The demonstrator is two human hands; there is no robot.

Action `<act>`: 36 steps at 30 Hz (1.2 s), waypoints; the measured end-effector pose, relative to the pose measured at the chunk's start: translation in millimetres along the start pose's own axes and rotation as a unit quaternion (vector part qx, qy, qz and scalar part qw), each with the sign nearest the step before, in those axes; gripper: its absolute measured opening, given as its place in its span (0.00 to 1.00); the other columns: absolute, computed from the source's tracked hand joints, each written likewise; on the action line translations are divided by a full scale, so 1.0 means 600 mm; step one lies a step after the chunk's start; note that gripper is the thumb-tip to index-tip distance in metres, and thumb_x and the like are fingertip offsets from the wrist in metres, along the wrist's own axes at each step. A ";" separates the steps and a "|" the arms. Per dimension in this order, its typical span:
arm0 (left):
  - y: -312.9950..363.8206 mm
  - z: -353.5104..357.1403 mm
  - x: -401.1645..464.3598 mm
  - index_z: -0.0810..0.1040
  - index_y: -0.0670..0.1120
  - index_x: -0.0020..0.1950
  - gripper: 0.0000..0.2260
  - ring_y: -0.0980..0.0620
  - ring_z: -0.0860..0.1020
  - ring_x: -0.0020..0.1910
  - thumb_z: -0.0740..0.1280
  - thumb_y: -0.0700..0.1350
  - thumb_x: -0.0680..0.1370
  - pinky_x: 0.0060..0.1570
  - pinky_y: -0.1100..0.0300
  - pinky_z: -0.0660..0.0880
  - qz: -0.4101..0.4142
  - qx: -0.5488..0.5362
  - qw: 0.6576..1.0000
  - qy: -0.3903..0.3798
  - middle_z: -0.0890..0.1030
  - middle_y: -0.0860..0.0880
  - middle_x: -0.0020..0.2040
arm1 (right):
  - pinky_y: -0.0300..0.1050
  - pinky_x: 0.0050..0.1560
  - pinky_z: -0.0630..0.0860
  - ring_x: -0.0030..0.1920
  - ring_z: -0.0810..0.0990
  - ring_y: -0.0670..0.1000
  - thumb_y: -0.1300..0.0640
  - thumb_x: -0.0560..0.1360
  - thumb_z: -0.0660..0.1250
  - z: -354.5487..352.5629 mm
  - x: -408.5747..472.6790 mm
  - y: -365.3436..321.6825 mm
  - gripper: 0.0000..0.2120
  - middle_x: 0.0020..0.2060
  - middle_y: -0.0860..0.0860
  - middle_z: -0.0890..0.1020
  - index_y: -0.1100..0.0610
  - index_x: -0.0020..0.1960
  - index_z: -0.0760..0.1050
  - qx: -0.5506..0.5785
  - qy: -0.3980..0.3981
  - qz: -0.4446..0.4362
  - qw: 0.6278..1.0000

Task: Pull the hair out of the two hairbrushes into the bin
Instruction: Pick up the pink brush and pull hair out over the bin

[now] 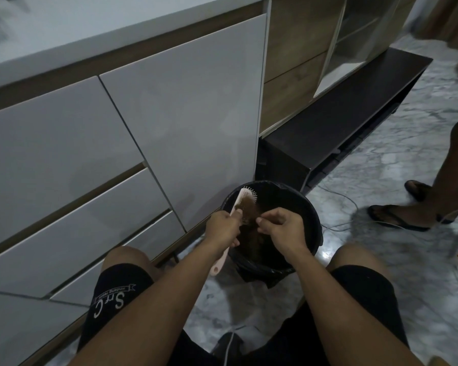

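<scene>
A: Left hand (222,227)?
B: Wrapped tight round the neck of a pink hairbrush (242,200); handle sticks out below the fist toward the left knee; bristle head tilts up over the bin (311,215).
A: Right hand (282,228)?
B: Thumb and forefinger pinched together on a clump of brown hair (251,211); clump runs from the bristles down into the bin mouth; still attached to the brush at the top.
A: Bin?
B: Black, round, bag liner folded over the rim; sits on the marble floor (397,159) between the person's knees, just beside the grey cabinet door (191,122).
A: Second brush?
B: Can't tell; only one in view.
A: Anything else?
B: Black shorts (117,299) with white print on the left leg; another person's legs in sandals (397,219) at right, well apart from the bin; white cables on the floor near them.
</scene>
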State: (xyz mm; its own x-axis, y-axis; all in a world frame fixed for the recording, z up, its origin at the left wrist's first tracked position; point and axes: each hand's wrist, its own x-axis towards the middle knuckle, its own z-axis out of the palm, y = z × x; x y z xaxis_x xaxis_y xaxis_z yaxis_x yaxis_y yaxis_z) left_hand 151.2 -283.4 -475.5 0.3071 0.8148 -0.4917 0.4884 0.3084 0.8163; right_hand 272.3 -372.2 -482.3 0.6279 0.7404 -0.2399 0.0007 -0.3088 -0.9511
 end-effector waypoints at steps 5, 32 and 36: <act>-0.001 -0.005 0.000 0.77 0.40 0.46 0.16 0.50 0.73 0.21 0.62 0.52 0.80 0.26 0.60 0.70 -0.003 0.001 1.000 0.020 0.78 0.44 0.34 | 0.44 0.44 0.83 0.41 0.86 0.53 0.66 0.73 0.72 -0.009 0.004 0.004 0.05 0.41 0.56 0.86 0.57 0.44 0.80 0.028 0.019 0.015 0.999; -0.015 -0.011 0.012 0.76 0.40 0.44 0.13 0.47 0.76 0.23 0.63 0.50 0.77 0.27 0.60 0.69 0.009 0.040 0.999 0.024 0.80 0.40 0.38 | 0.52 0.53 0.83 0.43 0.85 0.50 0.64 0.75 0.70 -0.018 0.027 0.019 0.10 0.41 0.49 0.85 0.49 0.43 0.81 0.005 0.130 0.036 0.991; -0.008 -0.010 0.004 0.79 0.39 0.47 0.20 0.48 0.75 0.22 0.66 0.56 0.74 0.29 0.59 0.71 -0.001 0.017 1.000 0.017 0.80 0.43 0.36 | 0.51 0.50 0.84 0.43 0.85 0.51 0.65 0.76 0.68 -0.008 0.017 0.008 0.11 0.42 0.51 0.85 0.50 0.44 0.81 0.011 0.065 0.032 0.997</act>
State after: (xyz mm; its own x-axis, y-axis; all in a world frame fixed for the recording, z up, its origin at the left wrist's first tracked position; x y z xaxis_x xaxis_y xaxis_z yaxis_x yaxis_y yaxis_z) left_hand 145.0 -280.0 -478.7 0.2779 0.8307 -0.4823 0.5160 0.2944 0.8044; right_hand 282.6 -369.1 -488.4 0.7224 0.6350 -0.2736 -0.0589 -0.3378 -0.9394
